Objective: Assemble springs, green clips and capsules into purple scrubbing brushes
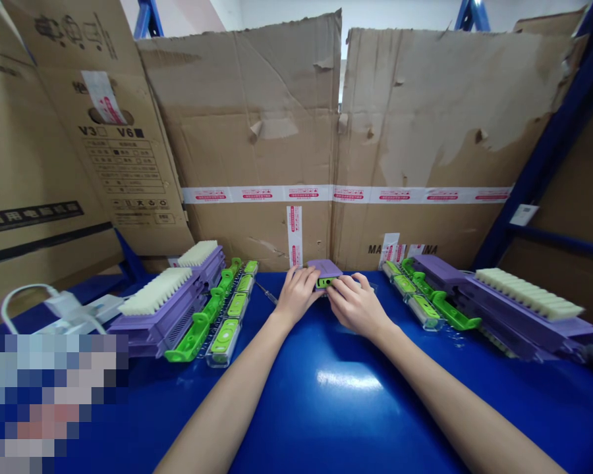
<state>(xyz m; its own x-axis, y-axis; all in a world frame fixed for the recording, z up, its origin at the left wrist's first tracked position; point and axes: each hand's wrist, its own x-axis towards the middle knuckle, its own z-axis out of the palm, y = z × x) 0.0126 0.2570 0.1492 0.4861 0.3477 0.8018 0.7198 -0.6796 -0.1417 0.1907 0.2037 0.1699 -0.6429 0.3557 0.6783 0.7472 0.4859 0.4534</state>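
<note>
A small purple block (325,268) with a green-framed end (323,282) is in front of me at the back of the blue table. My left hand (297,291) grips its left side, fingers over the top. At the right end, my right hand (354,301) has its fingers bent and pressed together against the green frame. Whether those fingertips also pinch a smaller piece is hidden. Just left of my left hand lies a thin tool like a screwdriver (267,293), its near end close to my wrist.
To the left are purple housings with cream ribbed blocks (157,289), a green rail (205,316) and clear cases with green inserts (226,336). Similar purple housings (504,303), a green rail (439,299) and cases (422,309) lie right. A power strip (79,315) sits left; cardboard (257,151) walls the back.
</note>
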